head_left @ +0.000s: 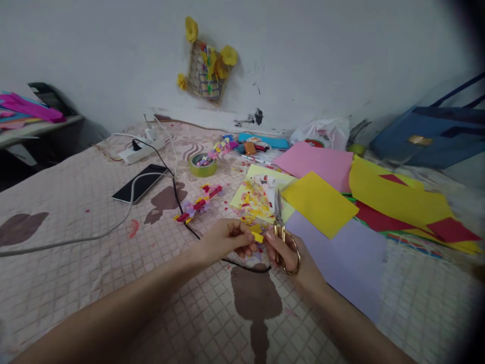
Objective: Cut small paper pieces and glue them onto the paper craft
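Between the thumb and fingers of my left hand is a small yellow paper piece. My right hand is closed around gold-handled scissors, their blades pointing up and away from me. The right fingertips are close to the yellow piece; whether they touch it I cannot tell. Just beyond both hands, yellow and pink paper scraps lie on a pale yellow sheet. A white glue gun rests on that sheet. Left of it sits a strip of pink and purple paper flowers.
Pink, yellow and lilac sheets spread to the right, before a blue bag. A tape roll holds small paper pieces. A black cable runs under my hands from the power strip; a phone lies nearby.
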The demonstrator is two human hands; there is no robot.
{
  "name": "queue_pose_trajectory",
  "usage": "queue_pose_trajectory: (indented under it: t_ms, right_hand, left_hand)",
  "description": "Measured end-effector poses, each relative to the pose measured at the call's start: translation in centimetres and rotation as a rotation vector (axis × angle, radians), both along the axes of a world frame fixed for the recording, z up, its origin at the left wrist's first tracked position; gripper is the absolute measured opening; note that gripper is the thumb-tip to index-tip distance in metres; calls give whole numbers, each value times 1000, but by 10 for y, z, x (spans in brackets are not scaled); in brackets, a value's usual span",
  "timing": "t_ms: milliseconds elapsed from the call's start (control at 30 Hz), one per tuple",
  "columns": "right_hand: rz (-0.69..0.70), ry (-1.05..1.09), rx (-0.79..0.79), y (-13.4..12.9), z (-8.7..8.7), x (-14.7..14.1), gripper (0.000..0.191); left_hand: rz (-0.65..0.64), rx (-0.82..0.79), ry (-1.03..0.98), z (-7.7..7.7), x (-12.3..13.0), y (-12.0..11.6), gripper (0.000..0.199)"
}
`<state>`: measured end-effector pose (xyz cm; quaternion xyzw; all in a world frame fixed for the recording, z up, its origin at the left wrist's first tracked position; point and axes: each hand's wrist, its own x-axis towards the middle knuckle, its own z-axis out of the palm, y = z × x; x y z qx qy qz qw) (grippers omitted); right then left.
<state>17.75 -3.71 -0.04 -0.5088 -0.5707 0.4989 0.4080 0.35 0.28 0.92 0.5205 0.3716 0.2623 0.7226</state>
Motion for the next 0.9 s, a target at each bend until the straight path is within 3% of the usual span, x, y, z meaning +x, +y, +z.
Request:
queue_pose_trajectory:
  t_ms: [233,433,600,900]
  right_hand:
    - [89,-133,-23,0,1,5,22]
    - [11,-128,-25,-3,7,2,15]
    - [25,-89,-47,-6,5,-1,18]
    - [43,-31,-33,-6,0,1,20]
  left_hand:
    - [-61,58,47,0,0,-1,23]
    - [-4,108,45,-1,5,-5,26]
    - [8,151,76,-5,5,-6,24]
    - [-10,46,97,-1,3,-4,20]
